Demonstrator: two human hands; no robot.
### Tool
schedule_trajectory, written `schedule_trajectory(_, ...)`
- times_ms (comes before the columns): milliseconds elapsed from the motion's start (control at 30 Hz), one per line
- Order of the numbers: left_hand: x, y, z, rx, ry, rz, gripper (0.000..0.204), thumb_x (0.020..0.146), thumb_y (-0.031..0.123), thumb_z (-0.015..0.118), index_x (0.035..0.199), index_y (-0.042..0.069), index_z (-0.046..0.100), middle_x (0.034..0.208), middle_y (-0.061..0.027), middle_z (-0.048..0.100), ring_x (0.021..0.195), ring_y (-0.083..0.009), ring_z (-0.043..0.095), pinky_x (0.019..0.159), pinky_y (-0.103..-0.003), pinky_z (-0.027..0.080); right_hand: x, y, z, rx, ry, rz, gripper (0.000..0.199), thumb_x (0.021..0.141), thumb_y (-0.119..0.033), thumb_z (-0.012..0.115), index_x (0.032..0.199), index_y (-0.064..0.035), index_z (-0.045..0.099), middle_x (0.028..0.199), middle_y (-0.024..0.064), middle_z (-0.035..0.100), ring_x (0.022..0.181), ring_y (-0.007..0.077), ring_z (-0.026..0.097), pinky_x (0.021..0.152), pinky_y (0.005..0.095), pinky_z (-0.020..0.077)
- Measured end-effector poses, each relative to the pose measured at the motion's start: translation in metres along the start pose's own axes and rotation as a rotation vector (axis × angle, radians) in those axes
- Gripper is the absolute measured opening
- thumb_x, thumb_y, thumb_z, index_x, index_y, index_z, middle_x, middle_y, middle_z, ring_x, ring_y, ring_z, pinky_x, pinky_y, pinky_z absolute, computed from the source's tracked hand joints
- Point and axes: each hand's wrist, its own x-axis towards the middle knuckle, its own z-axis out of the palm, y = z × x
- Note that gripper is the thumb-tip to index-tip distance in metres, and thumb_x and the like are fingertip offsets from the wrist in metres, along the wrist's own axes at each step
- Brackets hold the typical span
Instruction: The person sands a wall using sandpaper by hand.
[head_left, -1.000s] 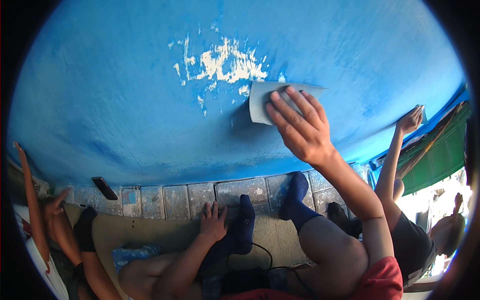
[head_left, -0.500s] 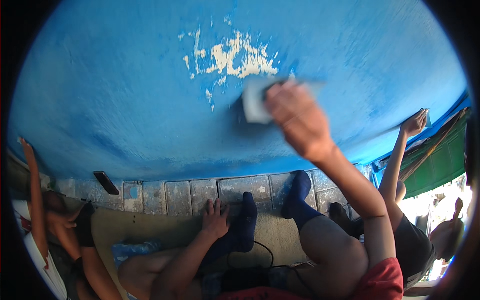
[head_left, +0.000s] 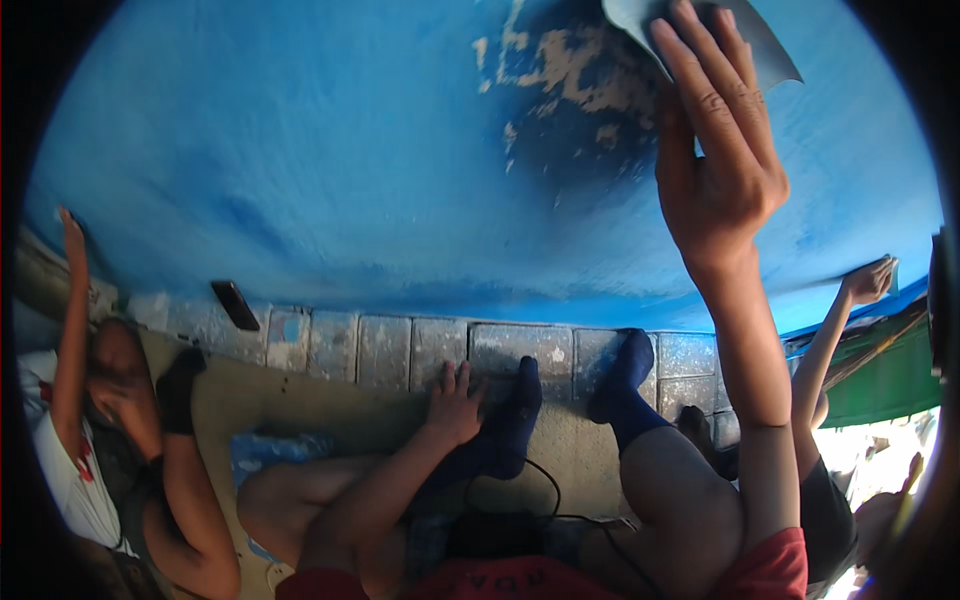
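Note:
My right hand (head_left: 728,170) is raised against a blue painted wall (head_left: 300,130). Under its outstretched fingers is a grey sheet that looks like sandpaper (head_left: 772,58), its edges curling away from the wall. Just left of the sheet, the paint is worn through in a ragged pale patch (head_left: 580,68), partly in my arm's shadow. Down low, my left hand (head_left: 457,410) hangs with fingers spread beside my blue-socked left foot (head_left: 515,415), holding nothing.
Grey paving blocks (head_left: 385,350) line the wall's foot, where a dark phone (head_left: 235,305) leans. A person's arm (head_left: 72,320) reaches the wall at far left; another person's hand (head_left: 868,282) holds a sheet at right. A black cable (head_left: 545,470) loops between my legs.
My right hand has moved up and to the right across the wall with the sheet. The whole view has shifted slightly. My left hand stays beside the foot.

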Motion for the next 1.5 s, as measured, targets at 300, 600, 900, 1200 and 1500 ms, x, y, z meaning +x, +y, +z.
schedule_trajectory(300, -0.006, 0.0, -0.007, 0.02, -0.063, -0.03, 0.071, 0.094, 0.04, 0.058, 0.157, 0.018, 0.032, 0.165, -0.0228, 0.011, 0.151, -0.0492, 0.007, 0.115, -0.065, 0.022, 0.023, -0.028, 0.004, -0.111, -0.128, 0.125, 0.036, 0.082, 0.005, 0.067, 0.116, -0.0025, 0.074, 0.129, 0.0134, 0.068, 0.129, 0.0313, 0.058, 0.111, 0.0457, 0.0428)
schedule_trajectory(600, -0.005, -0.002, 0.011, -0.045, 0.006, -0.044, 0.071, 0.091, 0.036, 0.062, 0.155, 0.016, 0.037, 0.164, -0.025, 0.014, 0.15, -0.0512, 0.008, 0.113, -0.065, 0.024, 0.026, -0.055, 0.016, -0.108, -0.339, 0.079, 0.039, 0.084, 0.01, 0.066, 0.12, -0.0024, 0.071, 0.13, 0.0117, 0.067, 0.131, 0.0308, 0.056, 0.112, 0.0463, 0.043)
schedule_trajectory(900, 0.002, -0.001, 0.018, 0.036, 0.043, -0.041, 0.065, 0.094, 0.031, 0.054, 0.154, 0.014, 0.038, 0.163, -0.026, 0.019, 0.148, -0.0522, 0.013, 0.112, -0.062, 0.027, 0.015, -0.047, 0.002, -0.121, -0.255, 0.168, 0.04, 0.086, 0.014, 0.062, 0.122, -0.0016, 0.07, 0.13, 0.0119, 0.067, 0.133, 0.0328, 0.054, 0.113, 0.0455, 0.0425)
schedule_trajectory(1200, -0.01, 0.017, -0.081, -0.422, 0.161, 0.054, 0.033, 0.081, 0.029, 0.071, 0.104, 0.005, 0.071, 0.108, -0.0197, 0.066, 0.098, -0.0406, 0.066, 0.082, -0.047, 0.054, -0.038, -0.101, 0.007, 0.099, -0.474, 0.199, 0.039, 0.079, -0.004, 0.068, 0.118, -0.0079, 0.072, 0.133, 0.0068, 0.064, 0.13, 0.0306, 0.056, 0.11, 0.0477, 0.0433)
schedule_trajectory(1500, -0.05, 0.101, -0.29, -0.197, 1.477, 0.735, 0.021, 0.077, 0.011, 0.062, 0.095, 0.001, 0.067, 0.096, -0.0149, 0.066, 0.092, -0.0344, 0.065, 0.081, -0.044, 0.054, -0.065, -0.088, -0.03, 0.055, -0.443, 0.409, 0.037, 0.081, -0.009, 0.069, 0.118, -0.0116, 0.072, 0.136, 0.0019, 0.063, 0.135, 0.0265, 0.052, 0.115, 0.0498, 0.0358)
